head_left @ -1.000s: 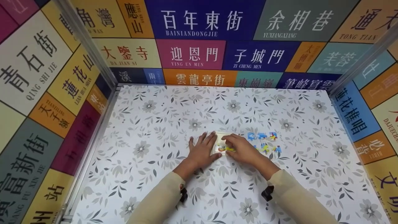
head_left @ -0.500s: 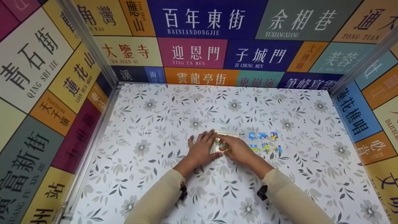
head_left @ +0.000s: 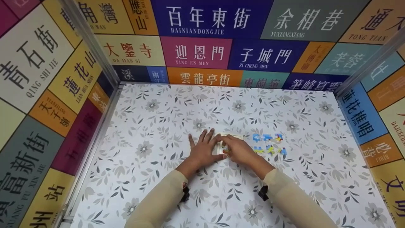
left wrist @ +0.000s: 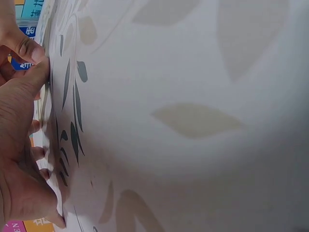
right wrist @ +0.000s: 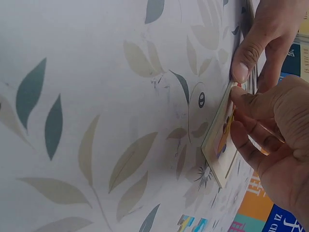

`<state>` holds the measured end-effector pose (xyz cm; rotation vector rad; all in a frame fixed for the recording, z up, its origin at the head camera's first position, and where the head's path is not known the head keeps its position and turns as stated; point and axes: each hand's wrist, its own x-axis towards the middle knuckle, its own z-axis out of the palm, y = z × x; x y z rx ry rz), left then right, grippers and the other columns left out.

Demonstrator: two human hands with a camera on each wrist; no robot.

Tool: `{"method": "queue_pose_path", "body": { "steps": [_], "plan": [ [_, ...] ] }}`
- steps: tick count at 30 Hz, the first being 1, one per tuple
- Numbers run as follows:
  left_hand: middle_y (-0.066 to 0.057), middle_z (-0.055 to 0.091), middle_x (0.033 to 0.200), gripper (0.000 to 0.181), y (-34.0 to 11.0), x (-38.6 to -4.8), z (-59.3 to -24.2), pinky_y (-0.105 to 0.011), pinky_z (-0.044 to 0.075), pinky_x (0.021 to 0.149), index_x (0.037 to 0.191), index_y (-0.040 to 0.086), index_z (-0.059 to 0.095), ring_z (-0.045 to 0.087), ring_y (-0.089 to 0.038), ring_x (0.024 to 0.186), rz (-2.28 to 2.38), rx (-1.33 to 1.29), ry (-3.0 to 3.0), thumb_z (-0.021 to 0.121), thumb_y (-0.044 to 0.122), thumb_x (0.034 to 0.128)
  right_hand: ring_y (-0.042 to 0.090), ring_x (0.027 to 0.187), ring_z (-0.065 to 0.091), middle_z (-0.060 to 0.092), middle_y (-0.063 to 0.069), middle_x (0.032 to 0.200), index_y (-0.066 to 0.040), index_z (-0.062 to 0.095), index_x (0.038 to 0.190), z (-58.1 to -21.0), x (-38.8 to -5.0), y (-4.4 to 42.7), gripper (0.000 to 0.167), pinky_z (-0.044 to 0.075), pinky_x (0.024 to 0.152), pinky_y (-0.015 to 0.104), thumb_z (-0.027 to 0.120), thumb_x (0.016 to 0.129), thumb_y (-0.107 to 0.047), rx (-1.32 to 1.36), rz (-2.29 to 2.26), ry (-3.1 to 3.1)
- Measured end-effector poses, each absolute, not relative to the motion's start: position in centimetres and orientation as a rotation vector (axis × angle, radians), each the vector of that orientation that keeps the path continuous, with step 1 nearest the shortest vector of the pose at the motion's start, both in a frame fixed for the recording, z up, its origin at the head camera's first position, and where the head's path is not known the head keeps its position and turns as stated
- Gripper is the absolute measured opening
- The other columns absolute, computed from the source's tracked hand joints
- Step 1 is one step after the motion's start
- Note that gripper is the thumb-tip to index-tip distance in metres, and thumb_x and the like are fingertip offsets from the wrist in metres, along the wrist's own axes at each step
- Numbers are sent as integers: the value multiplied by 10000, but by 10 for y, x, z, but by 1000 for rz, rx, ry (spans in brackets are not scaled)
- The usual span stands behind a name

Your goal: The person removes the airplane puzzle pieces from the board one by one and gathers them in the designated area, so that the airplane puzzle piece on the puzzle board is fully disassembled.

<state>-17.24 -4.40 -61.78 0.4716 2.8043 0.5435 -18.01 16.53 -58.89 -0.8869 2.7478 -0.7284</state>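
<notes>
My left hand (head_left: pixel 202 150) lies with fingers spread at the left side of a small, pale puzzle board (right wrist: pixel 216 164). In the right wrist view, the left thumb (right wrist: pixel 241 70) rests at the board's near edge. Over the board, my right hand (head_left: pixel 242 153) bends its fingers, their tips down at its surface next to the left thumb. Yellow and red picture parts (right wrist: pixel 225 133) show under the right fingers; whether a piece is pinched there is hidden. In the left wrist view, the left hand (left wrist: pixel 21 159) meets the right hand (left wrist: pixel 17 36) at the tips.
Right of the board lie loose puzzle pieces in two rows, blue ones (head_left: pixel 257 137) at the back and yellow-and-blue ones (head_left: pixel 270 150) in front. White floral cloth (head_left: pixel 164 190) covers the table. Panels with large lettering (head_left: pixel 196 52) stand along the back and both sides.
The right hand has shifted left across the board towards the left thumb, its fingers staying bent. The left hand stays at the board's left side, its fingers now spread wider. The loose pieces have not moved.
</notes>
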Motion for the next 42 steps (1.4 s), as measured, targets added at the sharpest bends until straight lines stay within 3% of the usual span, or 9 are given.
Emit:
{"method": "queue_pose_path", "body": {
  "steps": [7, 14, 26, 36, 42],
  "plan": [
    [7, 133, 1884, 995, -45, -174, -619, -856, -3, 1281, 1774, 344, 272, 87, -295, 1758, 512, 473, 2812, 596, 834, 971, 327, 1057, 731, 702, 115, 1207, -99, 662, 1332, -591, -181, 161, 539, 611, 915, 528, 825, 858, 96, -909, -698, 2770],
    [-23, 160, 1881, 988, -46, -175, -618, -873, 1, 1268, 1767, 310, 306, 106, -327, 1753, 549, 476, 2812, 627, 800, 972, 368, 1065, 696, 667, 128, 1208, -73, 665, 1280, -591, -179, 159, 509, 598, 924, 549, 844, 839, 110, -965, -701, 2787],
    [-3, 163, 1881, 998, -45, -174, -617, -868, 24, 1273, 1767, 329, 302, 114, -308, 1754, 494, 471, 2832, 600, 838, 962, 315, 1055, 652, 617, 122, 1246, -116, 653, 1333, -590, -178, 161, 550, 605, 861, 478, 806, 864, 129, -1020, -676, 2789],
    [-21, 162, 1881, 1005, -43, -175, -622, -861, -3, 1276, 1766, 306, 308, 107, -325, 1754, 538, 477, 2825, 608, 828, 961, 282, 1030, 664, 611, 106, 1255, -95, 681, 1340, -589, -183, 168, 411, 595, 896, 480, 817, 959, -20, -998, -786, 2694],
    [11, 121, 1888, 1004, -42, -176, -625, -849, -33, 1282, 1771, 337, 284, 69, -308, 1759, 504, 467, 2809, 611, 828, 958, 272, 1017, 671, 628, 109, 1263, -101, 672, 1390, -590, -187, 174, 469, 586, 919, 500, 850, 956, -108, -1005, -822, 2677]
  ]
}}
